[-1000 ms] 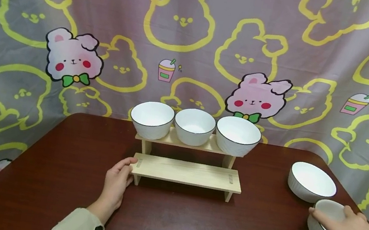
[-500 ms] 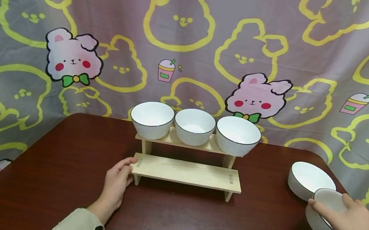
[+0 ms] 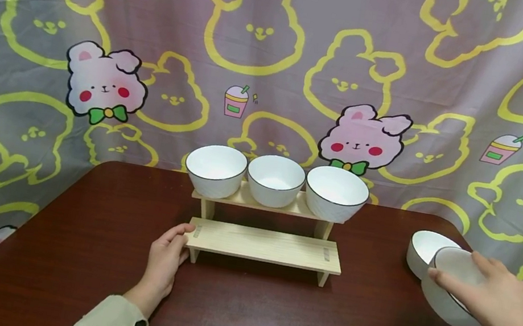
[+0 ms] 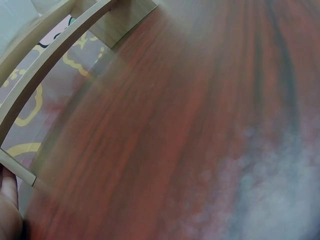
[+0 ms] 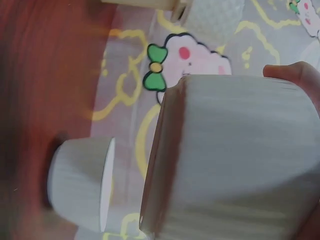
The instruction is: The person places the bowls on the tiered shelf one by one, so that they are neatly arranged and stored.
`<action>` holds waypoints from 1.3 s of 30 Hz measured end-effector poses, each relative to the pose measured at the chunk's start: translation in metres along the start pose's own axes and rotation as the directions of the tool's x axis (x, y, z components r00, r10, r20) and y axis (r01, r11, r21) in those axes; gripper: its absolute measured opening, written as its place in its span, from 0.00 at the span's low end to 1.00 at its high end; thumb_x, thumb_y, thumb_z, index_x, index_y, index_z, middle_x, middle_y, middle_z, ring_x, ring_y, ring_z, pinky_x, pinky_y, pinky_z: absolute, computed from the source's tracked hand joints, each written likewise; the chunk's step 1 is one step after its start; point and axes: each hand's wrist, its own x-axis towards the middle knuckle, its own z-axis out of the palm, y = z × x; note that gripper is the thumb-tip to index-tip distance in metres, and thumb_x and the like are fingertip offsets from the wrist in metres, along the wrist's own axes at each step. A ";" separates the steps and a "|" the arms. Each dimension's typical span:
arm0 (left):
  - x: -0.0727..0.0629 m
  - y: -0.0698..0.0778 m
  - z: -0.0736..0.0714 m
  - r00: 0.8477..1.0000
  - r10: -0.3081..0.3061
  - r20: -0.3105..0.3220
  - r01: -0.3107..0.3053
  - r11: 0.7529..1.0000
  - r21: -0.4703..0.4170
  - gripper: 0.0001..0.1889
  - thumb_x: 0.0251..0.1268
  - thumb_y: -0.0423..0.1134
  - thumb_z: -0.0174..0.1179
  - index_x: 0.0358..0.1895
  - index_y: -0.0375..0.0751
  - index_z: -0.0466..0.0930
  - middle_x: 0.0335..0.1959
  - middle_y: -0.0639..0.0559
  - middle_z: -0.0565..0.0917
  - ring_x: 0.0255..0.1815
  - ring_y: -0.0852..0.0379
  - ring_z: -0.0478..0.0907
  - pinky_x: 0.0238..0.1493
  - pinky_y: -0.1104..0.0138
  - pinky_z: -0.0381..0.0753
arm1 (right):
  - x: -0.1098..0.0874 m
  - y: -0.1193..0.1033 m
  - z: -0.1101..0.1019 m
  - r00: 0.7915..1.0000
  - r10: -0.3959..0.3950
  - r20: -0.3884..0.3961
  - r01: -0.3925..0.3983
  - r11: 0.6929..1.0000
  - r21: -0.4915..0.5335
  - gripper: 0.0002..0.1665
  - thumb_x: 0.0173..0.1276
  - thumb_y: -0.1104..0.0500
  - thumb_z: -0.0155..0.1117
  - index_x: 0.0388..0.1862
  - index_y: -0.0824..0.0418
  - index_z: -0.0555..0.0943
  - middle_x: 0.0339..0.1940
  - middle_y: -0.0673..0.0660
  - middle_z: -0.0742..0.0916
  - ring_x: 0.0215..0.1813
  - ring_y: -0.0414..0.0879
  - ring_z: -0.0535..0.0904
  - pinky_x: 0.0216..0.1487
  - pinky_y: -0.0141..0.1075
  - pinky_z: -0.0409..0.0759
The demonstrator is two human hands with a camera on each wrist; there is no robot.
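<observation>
My right hand (image 3: 509, 308) grips a white bowl (image 3: 445, 303) with a dark rim, thumb and fingers across its opening. The bowl is tilted and raised off the table; its ribbed outside (image 5: 245, 150) fills much of the right wrist view. Just behind it on the table stands another white bowl (image 3: 418, 255), partly covered by it in the head view. My left hand (image 3: 164, 262) holds the left end of a two-tier wooden rack (image 3: 263, 245) at its lower shelf. That shelf is bare. On the upper shelf sit three white bowls (image 3: 275, 182) side by side.
A dark reddish-brown table (image 3: 236, 314) lies under everything. Behind and beside it hangs a grey-pink curtain (image 3: 173, 10) with cartoon bears and rabbits. The table's right edge runs close past the standing bowl.
My right hand has lifted the bowl from the table and carried it up and slightly left, so it now overlaps the other bowl. My left hand and the rack stay put.
</observation>
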 end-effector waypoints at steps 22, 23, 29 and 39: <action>-0.002 0.003 -0.001 1.000 0.001 0.013 -0.001 1.000 0.010 0.19 0.65 0.31 0.41 0.55 0.30 0.73 0.64 0.42 0.67 0.61 0.50 0.65 0.57 0.54 0.67 | 0.002 -0.057 -0.018 0.983 -0.181 0.030 0.177 0.979 0.106 0.52 0.55 0.33 0.61 0.67 0.68 0.63 0.64 0.75 0.65 0.54 0.74 0.62 0.40 0.61 0.68; -0.002 0.003 -0.001 1.000 -0.001 0.012 0.001 1.000 0.010 0.19 0.65 0.31 0.41 0.55 0.30 0.73 0.64 0.42 0.67 0.61 0.50 0.65 0.57 0.54 0.67 | 0.002 -0.059 -0.019 0.981 -0.192 0.029 0.188 0.976 0.108 0.52 0.54 0.34 0.61 0.66 0.67 0.63 0.64 0.74 0.66 0.53 0.73 0.62 0.40 0.60 0.68; -0.003 0.003 -0.001 1.000 -0.009 0.025 0.009 1.000 -0.011 0.19 0.65 0.31 0.41 0.56 0.29 0.72 0.64 0.42 0.66 0.62 0.49 0.64 0.59 0.52 0.66 | 0.000 -0.078 -0.019 0.966 -0.260 0.020 0.255 0.957 0.138 0.51 0.51 0.35 0.65 0.65 0.66 0.66 0.64 0.71 0.68 0.52 0.69 0.67 0.38 0.56 0.71; -0.005 0.003 -0.003 0.999 0.004 0.044 -0.003 1.000 -0.018 0.19 0.67 0.31 0.39 0.56 0.29 0.71 0.65 0.39 0.64 0.64 0.46 0.62 0.60 0.50 0.63 | -0.008 -0.113 -0.016 0.940 -0.340 -0.016 0.335 0.913 0.232 0.50 0.49 0.38 0.69 0.66 0.63 0.67 0.66 0.71 0.68 0.63 0.67 0.63 0.47 0.57 0.69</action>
